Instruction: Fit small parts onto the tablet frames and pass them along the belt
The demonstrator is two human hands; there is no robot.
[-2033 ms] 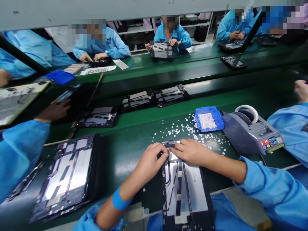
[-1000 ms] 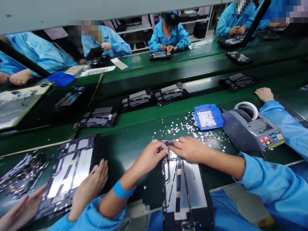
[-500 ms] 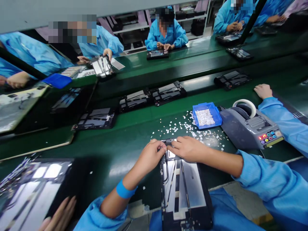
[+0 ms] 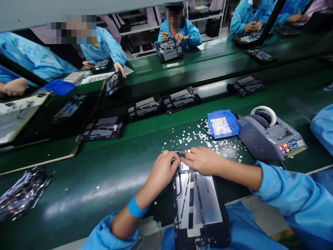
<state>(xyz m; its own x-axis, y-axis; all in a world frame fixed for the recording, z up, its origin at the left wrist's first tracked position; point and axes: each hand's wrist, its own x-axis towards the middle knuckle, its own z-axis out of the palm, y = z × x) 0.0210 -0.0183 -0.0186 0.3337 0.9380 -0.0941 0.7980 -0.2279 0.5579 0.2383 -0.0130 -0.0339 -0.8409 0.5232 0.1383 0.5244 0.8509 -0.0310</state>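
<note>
An opened tablet (image 4: 212,199), its silvery inside and dark cables facing up, lies lengthwise before me, with its near end over my lap. At its far left corner my left hand (image 4: 164,166) is closed, thumb and forefinger pinched together; whatever they hold is too small to make out. My right hand (image 4: 204,160) rests across the far end from the right, its fingers bent and pressed together on the tablet. The fingertips of both hands almost meet near a small white label (image 4: 185,166). A blue band (image 4: 137,208) circles my left wrist.
Beyond my hands, white scraps (image 4: 189,138) lie scattered beside a blue tray (image 4: 227,135) of more scraps. A grey tape dispenser (image 4: 265,139) stands right. Several opened tablets (image 4: 144,108) line the belt. Loose strip-like parts (image 4: 24,191) lie left. Co-workers sit opposite.
My hands have barely moved. The tablet and another person's hand at lower left are gone from view. A co-worker's hand at right has withdrawn; opposite, one tablet is lowered and another raised.
</note>
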